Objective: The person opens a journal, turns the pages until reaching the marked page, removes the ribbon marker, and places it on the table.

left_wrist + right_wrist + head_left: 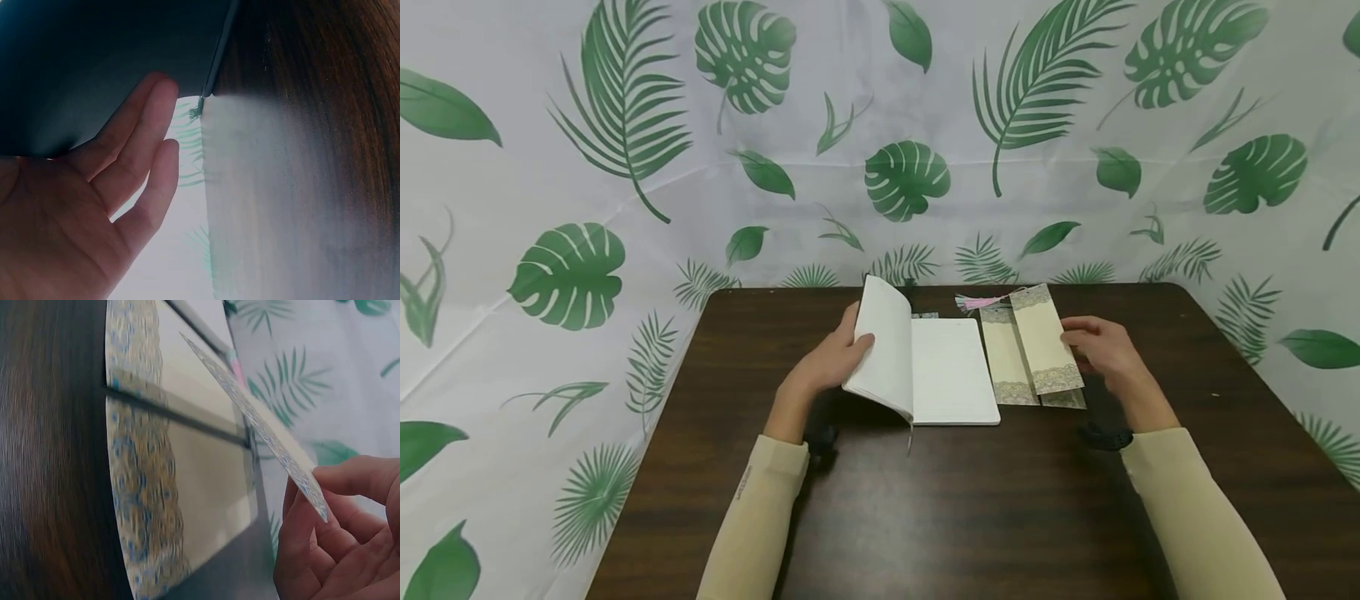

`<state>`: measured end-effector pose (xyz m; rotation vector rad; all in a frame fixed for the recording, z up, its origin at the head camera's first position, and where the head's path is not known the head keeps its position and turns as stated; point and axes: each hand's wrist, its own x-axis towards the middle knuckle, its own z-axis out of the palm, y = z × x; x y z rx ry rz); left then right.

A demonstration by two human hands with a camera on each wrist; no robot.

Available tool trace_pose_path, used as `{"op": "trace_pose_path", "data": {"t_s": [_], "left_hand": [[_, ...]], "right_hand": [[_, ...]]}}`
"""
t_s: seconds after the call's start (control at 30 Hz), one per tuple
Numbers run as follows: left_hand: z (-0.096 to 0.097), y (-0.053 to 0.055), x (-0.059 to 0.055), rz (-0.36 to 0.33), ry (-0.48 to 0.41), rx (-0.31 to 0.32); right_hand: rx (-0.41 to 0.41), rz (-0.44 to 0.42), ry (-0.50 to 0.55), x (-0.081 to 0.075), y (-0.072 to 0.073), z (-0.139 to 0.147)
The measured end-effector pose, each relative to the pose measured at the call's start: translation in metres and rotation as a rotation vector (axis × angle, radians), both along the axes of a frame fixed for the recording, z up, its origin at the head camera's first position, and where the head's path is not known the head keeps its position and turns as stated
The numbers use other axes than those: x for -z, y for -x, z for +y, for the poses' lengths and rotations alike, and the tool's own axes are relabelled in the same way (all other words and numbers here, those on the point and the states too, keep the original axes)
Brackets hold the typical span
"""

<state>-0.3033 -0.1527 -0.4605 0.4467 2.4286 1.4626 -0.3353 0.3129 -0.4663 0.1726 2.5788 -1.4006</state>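
An open notebook [951,371] with white pages and a dark cover [125,50] lies at the table's middle. My left hand [829,358] holds its raised left half, thumb over the page and the other fingers behind the cover. To the right, my right hand [1105,350] pinches the edge of a cream bookmark [1047,343] with lace-print ends, tilted up in the right wrist view. Two similar cream pieces lie flat below it, one at the left [1002,354] and one partly covered [212,481]. A pink and pale-blue tassel [976,303] extends from the bookmarks' top.
The dark wooden table [955,517] reaches back to a white curtain [835,200] printed with green leaves. A thin ribbon [911,440] hangs from the notebook's spine at its near edge. A small patterned piece [925,316] peeks out behind the notebook.
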Motion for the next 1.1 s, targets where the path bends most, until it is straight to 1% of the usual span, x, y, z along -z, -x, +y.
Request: {"op": "trace_pose_path", "data": {"t_s": [0.13,0.27,0.4,0.6,0.7,0.8,0.93,1.1], "left_hand": [[0.003,0.002,0.001,0.008,-0.005,0.010],[0.004,0.003,0.003,0.001,-0.007,0.017],[0.003,0.002,0.005,-0.010,0.000,0.000],[-0.002,0.000,0.005,-0.001,0.009,-0.014],[-0.004,-0.001,0.004,-0.005,0.014,-0.025],[-0.005,-0.002,0.002,-0.009,0.003,-0.032],[-0.003,-0.001,0.001,-0.007,-0.007,-0.010],[0.001,0.000,0.001,-0.007,-0.020,0.009]], "right_hand": [[0.040,0.009,0.004,0.004,-0.003,0.014],[0.088,0.017,0.004,0.009,-0.006,0.027],[0.118,0.019,0.004,0.013,-0.007,0.037],[0.166,0.015,-0.011,0.019,-0.002,0.048],[0.186,0.008,-0.028,0.023,0.002,0.052],[0.225,0.008,-0.042,0.024,0.007,0.055],[0.275,-0.007,-0.054,0.024,0.009,0.062],[0.303,-0.053,-0.061,0.026,0.004,0.069]]}}
